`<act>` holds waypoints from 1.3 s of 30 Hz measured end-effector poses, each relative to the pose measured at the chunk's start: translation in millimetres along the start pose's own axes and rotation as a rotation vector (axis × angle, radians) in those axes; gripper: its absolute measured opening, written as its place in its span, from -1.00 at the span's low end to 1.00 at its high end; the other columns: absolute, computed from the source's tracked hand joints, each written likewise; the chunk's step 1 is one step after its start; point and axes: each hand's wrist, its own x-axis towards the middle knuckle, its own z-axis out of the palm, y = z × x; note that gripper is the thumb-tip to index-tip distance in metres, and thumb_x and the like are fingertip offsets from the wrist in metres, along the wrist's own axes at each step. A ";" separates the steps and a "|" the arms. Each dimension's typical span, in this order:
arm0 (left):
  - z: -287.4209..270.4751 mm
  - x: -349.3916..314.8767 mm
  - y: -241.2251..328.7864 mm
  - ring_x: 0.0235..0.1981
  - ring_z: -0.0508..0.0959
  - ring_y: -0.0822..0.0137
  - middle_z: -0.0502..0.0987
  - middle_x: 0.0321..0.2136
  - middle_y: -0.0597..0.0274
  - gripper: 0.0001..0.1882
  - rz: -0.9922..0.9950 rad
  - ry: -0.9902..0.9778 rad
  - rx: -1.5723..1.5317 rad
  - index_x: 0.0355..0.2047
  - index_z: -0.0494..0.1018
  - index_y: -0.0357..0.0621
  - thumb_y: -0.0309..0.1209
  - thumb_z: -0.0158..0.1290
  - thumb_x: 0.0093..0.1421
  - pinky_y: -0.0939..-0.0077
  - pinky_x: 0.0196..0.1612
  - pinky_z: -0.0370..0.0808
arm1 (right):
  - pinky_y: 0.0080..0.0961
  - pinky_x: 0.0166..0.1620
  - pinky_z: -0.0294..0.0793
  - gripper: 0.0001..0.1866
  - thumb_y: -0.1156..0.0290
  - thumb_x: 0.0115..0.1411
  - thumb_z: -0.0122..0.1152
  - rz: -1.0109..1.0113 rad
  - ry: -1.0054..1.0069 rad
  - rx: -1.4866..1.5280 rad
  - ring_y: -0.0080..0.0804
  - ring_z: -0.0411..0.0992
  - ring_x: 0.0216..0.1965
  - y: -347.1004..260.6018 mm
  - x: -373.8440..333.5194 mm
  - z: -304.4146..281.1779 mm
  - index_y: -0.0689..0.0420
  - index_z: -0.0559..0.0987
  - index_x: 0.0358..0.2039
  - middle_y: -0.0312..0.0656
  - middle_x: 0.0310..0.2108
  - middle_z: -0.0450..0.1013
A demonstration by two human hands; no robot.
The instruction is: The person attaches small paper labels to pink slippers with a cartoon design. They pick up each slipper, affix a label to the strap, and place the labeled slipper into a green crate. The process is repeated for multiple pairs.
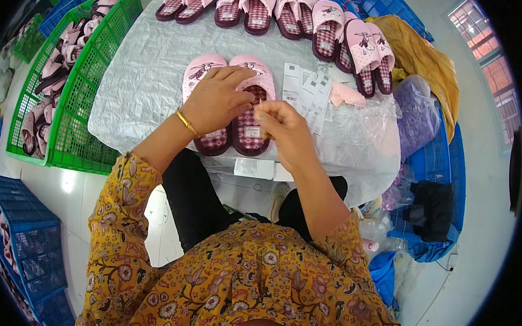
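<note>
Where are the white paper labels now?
In the head view, right of centre: the labels lie beyond the right hand, beside the crumpled pink piece.

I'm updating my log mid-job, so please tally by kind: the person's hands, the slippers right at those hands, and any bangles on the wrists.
Hands: 2 (left hand, right hand)
Slippers at the hands: 2 (left slipper, right slipper)
Bangles: 1 (gold-coloured bangle, left wrist)
Total: 5
</note>
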 end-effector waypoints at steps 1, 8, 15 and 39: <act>3.5 0.6 -5.2 0.01 0.43 0.15 0.48 -0.03 0.23 -0.83 -0.003 -0.040 0.020 -0.33 0.59 -0.06 -0.31 0.17 0.07 0.21 0.09 0.35 | -0.65 -0.38 0.32 -0.80 0.50 0.19 0.26 0.007 -0.017 0.044 -0.63 0.31 -0.46 9.6 7.9 -0.6 0.24 0.51 -0.19 -0.32 -0.42 0.41; 21.3 -3.3 -24.6 0.00 0.44 0.15 0.46 0.00 0.23 -0.89 -0.177 -0.163 -0.054 -0.43 0.61 -0.09 -0.39 0.13 0.04 0.29 0.09 0.40 | -0.55 -0.35 0.43 -0.63 0.53 0.06 0.33 0.006 0.094 -0.480 -0.54 0.44 -0.42 34.8 26.0 3.9 0.24 0.44 -0.11 -0.21 -0.43 0.51; 28.6 -19.3 -42.6 0.06 0.40 0.08 0.46 0.00 0.15 -0.87 -0.174 -0.099 -0.312 -0.43 0.62 -0.07 -0.50 0.11 0.00 0.29 0.13 0.38 | -0.50 -0.30 0.46 -0.59 0.53 0.00 0.36 0.086 0.051 -0.605 -0.46 0.50 -0.40 22.9 26.3 9.8 0.24 0.44 -0.13 -0.18 -0.46 0.53; 30.9 -8.1 -42.4 -0.03 0.44 0.17 0.44 -0.15 0.19 -0.89 -0.075 -0.271 -0.197 -0.42 0.58 -0.07 -0.49 0.13 -0.01 0.35 -0.02 0.46 | -0.44 -0.25 0.49 -0.61 0.35 0.00 0.43 0.067 0.196 -0.871 -0.35 0.55 -0.33 31.6 46.2 22.2 0.23 0.50 -0.20 -0.13 -0.37 0.58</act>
